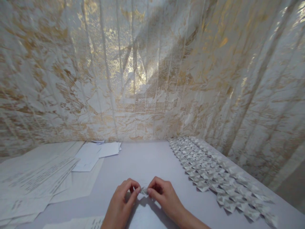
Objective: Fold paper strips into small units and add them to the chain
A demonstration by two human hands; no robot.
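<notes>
A small folded paper piece (144, 191), whitish grey with printed marks, is pinched between my two hands above the table. My left hand (124, 200) grips its left side with thumb and index finger. On the opposite side, my right hand (166, 198) holds it between thumb and index finger. The fingertips cover parts of the piece, so its exact folded shape is hard to make out. Rows of folded paper pieces (209, 171), pointed and grey-white, stretch along the right side of the table.
Large printed sheets (45, 178) overlap on the left, with blank white papers (89, 156) behind them. Another printed sheet (76, 223) lies at the near edge. A pale table (140, 159) meets a white and gold curtain (143, 79) at the back.
</notes>
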